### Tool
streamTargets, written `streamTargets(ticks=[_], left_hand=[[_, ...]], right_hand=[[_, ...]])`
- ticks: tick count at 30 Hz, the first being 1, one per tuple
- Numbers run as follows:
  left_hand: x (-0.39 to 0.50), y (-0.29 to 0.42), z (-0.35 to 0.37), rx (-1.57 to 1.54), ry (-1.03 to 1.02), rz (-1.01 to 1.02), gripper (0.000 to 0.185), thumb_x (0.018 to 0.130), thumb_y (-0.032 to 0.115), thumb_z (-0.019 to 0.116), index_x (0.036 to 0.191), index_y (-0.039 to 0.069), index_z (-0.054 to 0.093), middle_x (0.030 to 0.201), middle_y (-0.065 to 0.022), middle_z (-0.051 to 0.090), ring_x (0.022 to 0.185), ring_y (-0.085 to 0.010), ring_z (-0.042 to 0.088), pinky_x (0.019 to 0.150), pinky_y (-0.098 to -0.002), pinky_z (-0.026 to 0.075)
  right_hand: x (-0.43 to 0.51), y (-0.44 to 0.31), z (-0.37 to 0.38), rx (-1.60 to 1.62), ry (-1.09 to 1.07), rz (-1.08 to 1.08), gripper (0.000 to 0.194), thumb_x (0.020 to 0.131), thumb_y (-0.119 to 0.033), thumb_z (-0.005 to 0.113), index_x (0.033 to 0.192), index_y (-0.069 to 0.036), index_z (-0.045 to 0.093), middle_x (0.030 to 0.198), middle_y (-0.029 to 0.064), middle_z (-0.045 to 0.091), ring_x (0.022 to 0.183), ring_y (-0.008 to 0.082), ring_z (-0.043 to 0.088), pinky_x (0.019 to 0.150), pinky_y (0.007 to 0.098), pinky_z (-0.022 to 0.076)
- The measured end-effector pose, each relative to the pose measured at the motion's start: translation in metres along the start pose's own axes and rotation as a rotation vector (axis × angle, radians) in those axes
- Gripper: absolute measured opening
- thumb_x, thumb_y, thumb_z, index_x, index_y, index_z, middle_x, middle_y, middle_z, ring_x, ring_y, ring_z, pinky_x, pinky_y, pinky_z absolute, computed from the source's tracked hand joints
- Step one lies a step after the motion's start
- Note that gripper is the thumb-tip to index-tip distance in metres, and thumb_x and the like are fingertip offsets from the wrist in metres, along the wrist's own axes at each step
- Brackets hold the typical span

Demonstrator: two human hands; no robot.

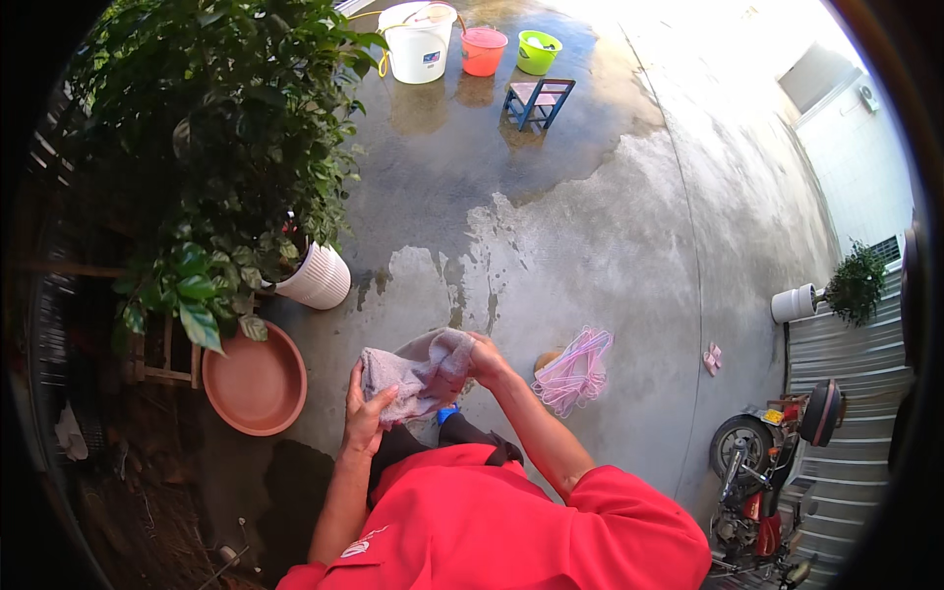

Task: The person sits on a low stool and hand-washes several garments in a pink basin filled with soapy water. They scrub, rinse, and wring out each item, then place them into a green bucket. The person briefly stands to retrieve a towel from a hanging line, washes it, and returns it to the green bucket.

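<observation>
A greyish-pink cloth (417, 372) is stretched between my two hands in front of my body, bunched and folded in the middle. My left hand (366, 413) grips its left end, the thumb lying over the fabric. At the upper right end my right hand (487, 360) holds the cloth, its fingertips partly hidden behind it. Below the cloth, part of a blue shoe (447, 413) shows on the concrete. To the right of my right hand lies a heap of pink and white clothes hangers (575, 372) on a low support that is mostly hidden.
A round terracotta-coloured basin (254, 380) is at my left, below a leafy plant in a white ribbed pot (317, 280). Farther off stand white (418, 48), orange (483, 55) and green (538, 55) buckets and a small chair (537, 99) on wet concrete. A motorcycle (759, 472) is at right.
</observation>
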State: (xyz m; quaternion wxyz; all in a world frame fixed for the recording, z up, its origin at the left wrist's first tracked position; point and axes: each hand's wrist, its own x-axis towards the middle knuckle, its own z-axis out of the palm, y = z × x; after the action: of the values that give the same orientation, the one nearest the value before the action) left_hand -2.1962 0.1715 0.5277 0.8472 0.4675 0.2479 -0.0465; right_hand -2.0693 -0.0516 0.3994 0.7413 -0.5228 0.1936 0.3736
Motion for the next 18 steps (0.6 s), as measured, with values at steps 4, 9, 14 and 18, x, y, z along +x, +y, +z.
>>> streamTargets(ticks=[4,9,14,18], left_hand=[[0.082,0.023,0.045,0.168,-0.075,-0.037,0.086,0.088,0.000,0.071,0.160,0.013,0.027,0.121,-0.0121,0.066,0.081,-0.0210,0.072,0.045,-0.0322,0.056],[0.209,0.024,0.092,0.071,-0.160,-0.295,0.082,0.092,0.002,0.067,0.162,0.017,0.028,0.124,-0.0103,0.066,0.087,-0.0200,0.071,0.048,-0.0322,0.057],[0.351,0.001,0.142,0.033,-0.185,-0.294,0.063,0.094,0.000,0.061,0.154,0.008,0.041,0.125,-0.0095,0.066,0.105,-0.0220,0.069,0.078,-0.0371,0.061],[0.437,0.047,0.193,0.089,-0.127,-0.239,0.051,0.095,-0.001,0.059,0.146,0.004,0.048,0.124,-0.0103,0.066,0.111,-0.0218,0.067,0.099,-0.0375,0.055]], right_hand=[[0.025,-0.095,-0.040,0.235,0.044,-0.255,0.035,0.104,-0.020,0.054,0.134,-0.004,0.062,0.117,0.0119,0.071,0.099,0.0239,0.072,0.080,0.0383,0.0614],[0.092,-0.109,-0.084,0.611,0.088,-0.066,0.043,0.109,-0.028,0.042,0.140,-0.004,0.059,0.136,0.0163,0.066,0.114,0.0296,0.070,0.094,0.0468,0.0610],[0.159,-0.192,-0.138,0.365,0.112,-0.038,0.032,0.107,-0.020,0.049,0.120,0.001,0.070,0.115,0.0164,0.073,0.102,0.0270,0.073,0.093,0.0432,0.0604],[0.166,-0.327,-0.132,0.137,0.281,-0.123,0.023,0.100,-0.021,0.060,0.113,-0.005,0.072,0.075,0.0056,0.070,0.045,0.0145,0.059,0.031,0.0315,0.0314]])
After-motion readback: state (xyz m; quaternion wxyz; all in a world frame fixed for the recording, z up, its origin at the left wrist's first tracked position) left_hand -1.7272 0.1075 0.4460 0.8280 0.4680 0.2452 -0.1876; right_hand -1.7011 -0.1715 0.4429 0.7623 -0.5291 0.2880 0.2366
